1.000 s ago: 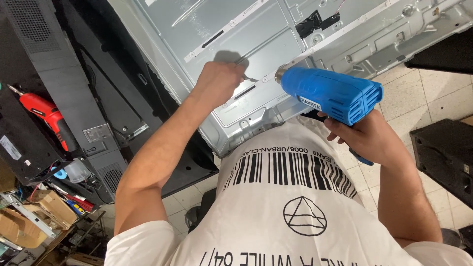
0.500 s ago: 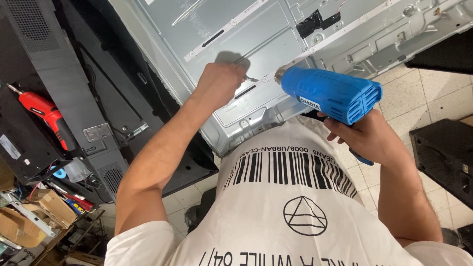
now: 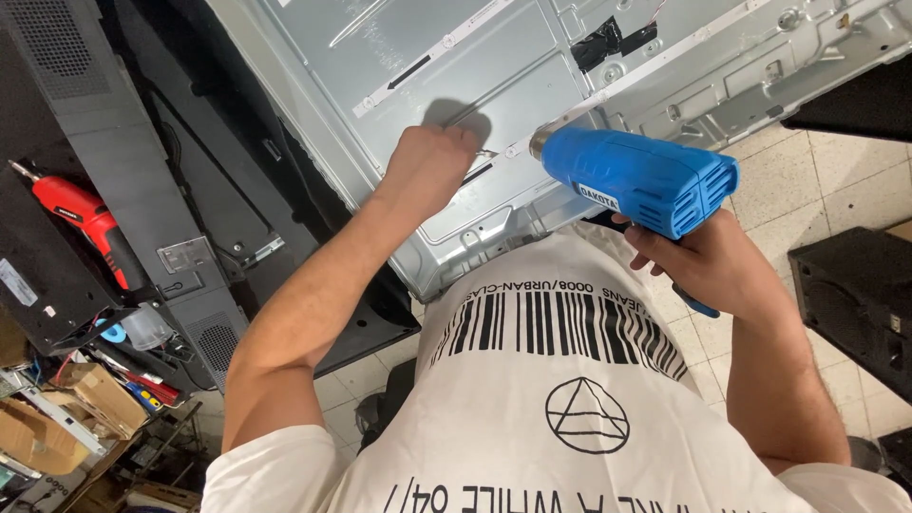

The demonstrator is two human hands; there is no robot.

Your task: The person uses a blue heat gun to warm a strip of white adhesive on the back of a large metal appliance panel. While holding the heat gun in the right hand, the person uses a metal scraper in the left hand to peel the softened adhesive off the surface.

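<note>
We grip the blue heat gun (image 3: 641, 178) in our right hand (image 3: 708, 261); our left hand (image 3: 427, 171), clenched, pinches the thin strip (image 3: 503, 155) just beside its nozzle.

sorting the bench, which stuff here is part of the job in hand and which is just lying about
In use: blue plastic heat gun in right hand; thin white strip at left hand; grey metal panel.
Lying about: red power screwdriver; cardboard boxes; black speaker.
</note>
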